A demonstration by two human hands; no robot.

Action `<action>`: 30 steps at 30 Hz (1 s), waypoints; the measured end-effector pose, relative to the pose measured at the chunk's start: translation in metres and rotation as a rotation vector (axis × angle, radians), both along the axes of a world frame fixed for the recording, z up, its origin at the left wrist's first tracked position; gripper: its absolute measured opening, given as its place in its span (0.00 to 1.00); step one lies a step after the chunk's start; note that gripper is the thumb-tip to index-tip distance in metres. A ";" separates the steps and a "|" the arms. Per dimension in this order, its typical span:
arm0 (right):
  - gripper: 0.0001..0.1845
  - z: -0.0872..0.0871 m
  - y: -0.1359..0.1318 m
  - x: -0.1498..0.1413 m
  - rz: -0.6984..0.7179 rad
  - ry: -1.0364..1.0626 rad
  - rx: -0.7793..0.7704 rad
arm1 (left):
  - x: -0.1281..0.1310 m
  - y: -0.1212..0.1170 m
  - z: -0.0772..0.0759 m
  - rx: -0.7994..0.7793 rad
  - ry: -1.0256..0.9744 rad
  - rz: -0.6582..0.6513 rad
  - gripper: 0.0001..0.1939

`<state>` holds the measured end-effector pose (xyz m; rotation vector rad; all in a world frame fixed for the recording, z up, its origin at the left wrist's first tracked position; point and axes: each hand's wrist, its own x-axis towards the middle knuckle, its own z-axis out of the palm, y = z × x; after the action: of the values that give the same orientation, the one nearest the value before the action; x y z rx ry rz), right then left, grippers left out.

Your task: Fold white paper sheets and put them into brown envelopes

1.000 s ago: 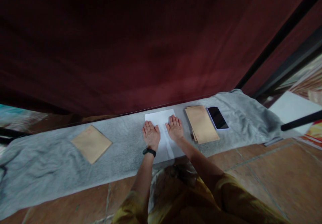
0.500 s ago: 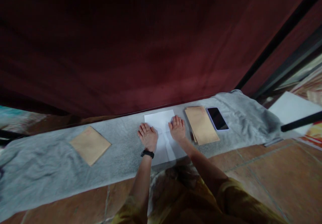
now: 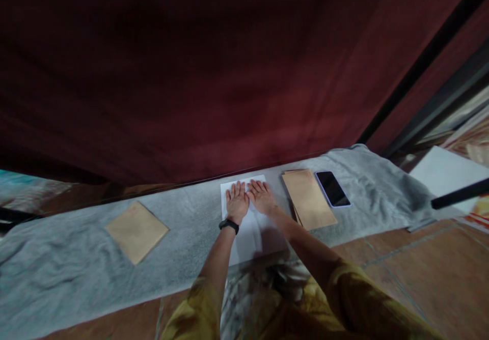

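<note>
A white sheet of paper (image 3: 250,246) lies on the grey cloth in front of me, with faint crease lines down its middle. My left hand (image 3: 237,202) rests flat on its upper part, palm down and fingers stretched out; a dark band circles that wrist. Close beside it, my right hand (image 3: 261,197) lies palm down on the same sheet, fingers extended, the two hands nearly touching at the thumbs. Neither hand grips anything. Right of the paper sits a small stack of brown envelopes (image 3: 310,200).
A phone (image 3: 333,189) with a pale purple edge lies right of the stack. Another brown envelope (image 3: 136,232) is at the left on the grey cloth (image 3: 191,228). Behind hangs a dark red curtain (image 3: 244,101). Black bars (image 3: 460,193) and a white sheet (image 3: 443,169) are at the far right.
Both hands first slid apart toward the paper's side edges, the left going left. Now they have come back together over its upper middle. The view has tilted slightly upward.
</note>
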<state>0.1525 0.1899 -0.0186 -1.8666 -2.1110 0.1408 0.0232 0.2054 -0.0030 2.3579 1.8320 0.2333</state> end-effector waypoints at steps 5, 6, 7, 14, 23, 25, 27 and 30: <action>0.28 -0.003 0.009 0.005 -0.051 -0.027 -0.015 | -0.007 0.008 -0.003 0.021 0.004 0.056 0.29; 0.29 -0.003 0.011 0.006 -0.061 -0.031 -0.021 | -0.008 0.009 -0.004 0.021 0.004 0.065 0.29; 0.29 -0.003 0.012 0.007 -0.070 -0.032 -0.024 | -0.010 0.010 -0.004 0.021 0.006 0.074 0.30; 0.31 -0.005 0.011 0.014 -0.181 0.012 -0.044 | -0.021 0.013 -0.008 0.049 0.048 0.177 0.31; 0.33 -0.005 0.005 0.020 -0.265 0.026 -0.057 | -0.030 0.009 -0.015 0.118 0.020 0.291 0.32; 0.33 -0.006 0.003 0.022 -0.275 0.019 -0.043 | -0.033 0.008 -0.017 0.136 0.011 0.310 0.32; 0.32 -0.007 0.001 0.024 -0.286 0.013 -0.029 | -0.036 0.005 -0.019 0.156 -0.002 0.325 0.32; 0.32 -0.009 -0.003 0.027 -0.301 0.010 -0.007 | -0.042 0.000 -0.021 0.191 -0.021 0.341 0.32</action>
<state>0.1793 0.1867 -0.0274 -2.1547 -1.7979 0.0874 -0.0192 0.2058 -0.0239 2.1274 2.2861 0.4886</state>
